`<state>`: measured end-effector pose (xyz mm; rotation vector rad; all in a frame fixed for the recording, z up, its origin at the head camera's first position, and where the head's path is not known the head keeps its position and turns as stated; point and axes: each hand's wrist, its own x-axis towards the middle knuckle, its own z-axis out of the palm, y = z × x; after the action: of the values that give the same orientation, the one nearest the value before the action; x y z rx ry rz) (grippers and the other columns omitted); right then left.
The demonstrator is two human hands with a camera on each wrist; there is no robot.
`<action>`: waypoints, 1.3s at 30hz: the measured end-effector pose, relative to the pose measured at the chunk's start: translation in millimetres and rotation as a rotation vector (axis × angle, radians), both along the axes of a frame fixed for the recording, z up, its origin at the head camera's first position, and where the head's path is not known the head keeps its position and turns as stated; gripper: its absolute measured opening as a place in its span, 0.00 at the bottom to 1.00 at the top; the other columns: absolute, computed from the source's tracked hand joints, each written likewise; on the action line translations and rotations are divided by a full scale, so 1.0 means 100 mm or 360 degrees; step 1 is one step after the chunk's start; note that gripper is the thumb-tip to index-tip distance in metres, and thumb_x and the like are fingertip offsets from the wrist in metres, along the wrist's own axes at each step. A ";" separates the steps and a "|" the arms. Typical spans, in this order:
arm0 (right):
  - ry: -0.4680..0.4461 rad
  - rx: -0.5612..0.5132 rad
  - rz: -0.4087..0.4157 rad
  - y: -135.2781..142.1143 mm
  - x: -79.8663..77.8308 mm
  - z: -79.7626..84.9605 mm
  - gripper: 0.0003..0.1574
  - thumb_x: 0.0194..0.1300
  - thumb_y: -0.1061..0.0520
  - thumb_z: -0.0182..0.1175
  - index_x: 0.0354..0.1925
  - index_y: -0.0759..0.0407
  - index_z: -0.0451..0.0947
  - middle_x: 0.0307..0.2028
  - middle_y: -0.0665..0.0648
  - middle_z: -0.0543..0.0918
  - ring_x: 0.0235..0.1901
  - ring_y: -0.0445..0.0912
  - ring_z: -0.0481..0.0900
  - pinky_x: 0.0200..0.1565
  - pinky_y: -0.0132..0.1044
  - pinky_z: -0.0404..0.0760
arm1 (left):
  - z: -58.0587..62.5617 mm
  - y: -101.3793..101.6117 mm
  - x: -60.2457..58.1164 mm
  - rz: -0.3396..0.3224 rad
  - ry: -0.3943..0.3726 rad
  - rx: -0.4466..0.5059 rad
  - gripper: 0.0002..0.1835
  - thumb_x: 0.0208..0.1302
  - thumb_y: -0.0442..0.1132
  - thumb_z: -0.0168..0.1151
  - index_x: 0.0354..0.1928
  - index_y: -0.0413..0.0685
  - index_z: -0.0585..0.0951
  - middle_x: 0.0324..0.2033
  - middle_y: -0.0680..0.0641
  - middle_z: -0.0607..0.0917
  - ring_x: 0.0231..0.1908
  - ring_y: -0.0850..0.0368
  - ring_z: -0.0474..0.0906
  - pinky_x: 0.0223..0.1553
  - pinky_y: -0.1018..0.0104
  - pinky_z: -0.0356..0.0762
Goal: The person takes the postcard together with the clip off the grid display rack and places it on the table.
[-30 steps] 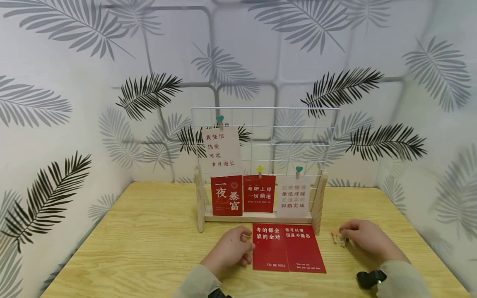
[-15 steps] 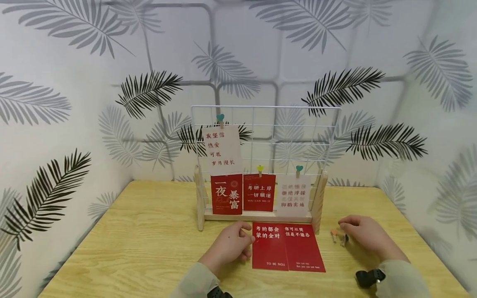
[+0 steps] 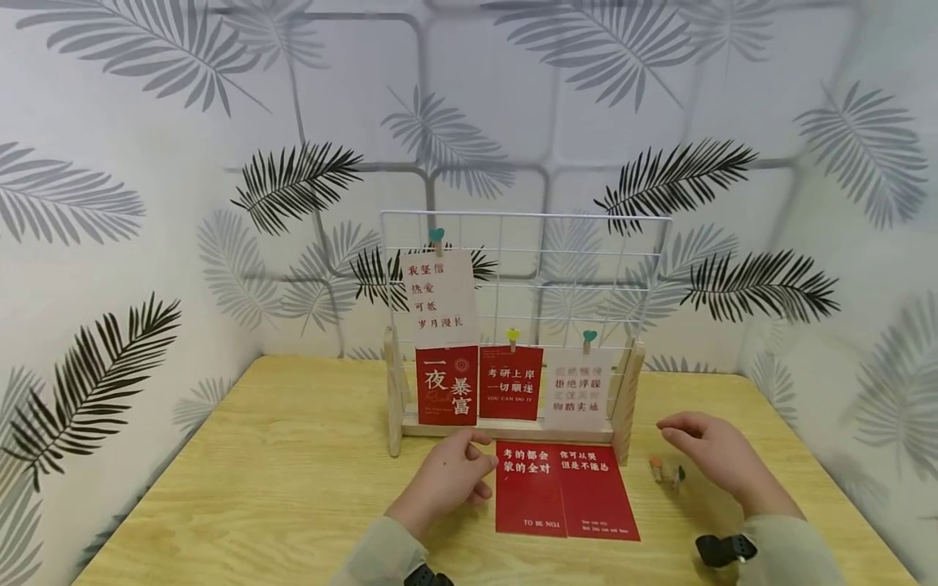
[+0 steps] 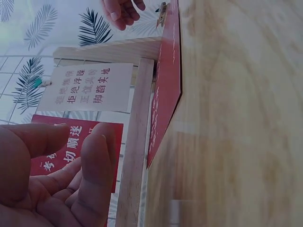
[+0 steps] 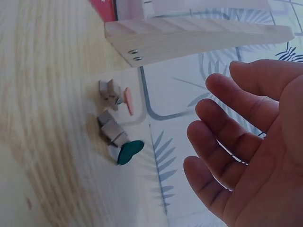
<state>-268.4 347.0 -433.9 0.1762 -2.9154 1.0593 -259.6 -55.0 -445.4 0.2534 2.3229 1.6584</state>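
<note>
My left hand (image 3: 449,474) hovers just left of two red cards lying side by side on the table, its fingers loosely bent around nothing. The left card (image 3: 529,496) and right card (image 3: 597,498) bear white writing. My right hand (image 3: 712,456) is raised above two small wooden clothespins, fingers relaxed, palm bare in the right wrist view. One clothespin (image 5: 111,94) carries an orange piece; the other clothespin (image 5: 113,130) has a dark green heart. Both lie on the table to the right of the cards.
A white wire grid (image 3: 586,281) on a wooden stand (image 3: 506,429) rises behind the cards. Clipped to it are an upper white card (image 3: 440,297), red cards (image 3: 447,391) and a lower white card (image 3: 577,391). Teal and yellow heart clips show on top. Leaf-patterned walls surround the table.
My right hand has lifted away from the clothespins and shifted slightly up and left, leaving both on the table. The left hand has barely moved.
</note>
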 end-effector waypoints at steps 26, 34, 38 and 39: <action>0.0329 0.0038 0.0074 -0.47 0.08 0.37 0.19 0.76 0.45 0.58 0.54 0.55 0.84 0.52 0.56 0.83 0.49 0.53 0.79 0.48 0.53 0.78 | 0.27 -0.16 -0.05 0.0071 0.0259 0.0137 0.21 0.72 0.41 0.62 0.62 0.41 0.73 0.41 0.41 0.81 0.28 0.51 0.85 0.31 0.58 0.85; 0.0375 0.0040 0.0104 -0.58 0.07 0.48 0.20 0.75 0.45 0.58 0.54 0.56 0.84 0.51 0.55 0.83 0.47 0.50 0.79 0.46 0.48 0.78 | 0.39 -0.23 -0.07 0.0094 0.0334 0.0114 0.21 0.72 0.38 0.61 0.63 0.39 0.73 0.42 0.38 0.82 0.28 0.51 0.85 0.30 0.58 0.85; 0.0393 0.0051 0.0122 -0.61 0.08 0.51 0.19 0.76 0.47 0.58 0.54 0.57 0.84 0.50 0.55 0.83 0.47 0.50 0.79 0.46 0.48 0.78 | 0.43 -0.26 -0.08 0.0076 0.0365 0.0108 0.22 0.72 0.37 0.61 0.64 0.38 0.72 0.41 0.40 0.83 0.28 0.51 0.85 0.31 0.58 0.85; 0.0399 0.0054 0.0128 -0.62 0.08 0.52 0.19 0.76 0.47 0.58 0.54 0.57 0.84 0.51 0.55 0.83 0.47 0.50 0.79 0.46 0.48 0.78 | 0.44 -0.26 -0.08 0.0076 0.0375 0.0104 0.22 0.72 0.38 0.61 0.64 0.38 0.72 0.40 0.41 0.83 0.28 0.51 0.85 0.31 0.58 0.85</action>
<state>-260.4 284.7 -382.0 0.3996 -2.7213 0.9226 -267.3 -81.2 -401.9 0.4313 2.4616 1.8174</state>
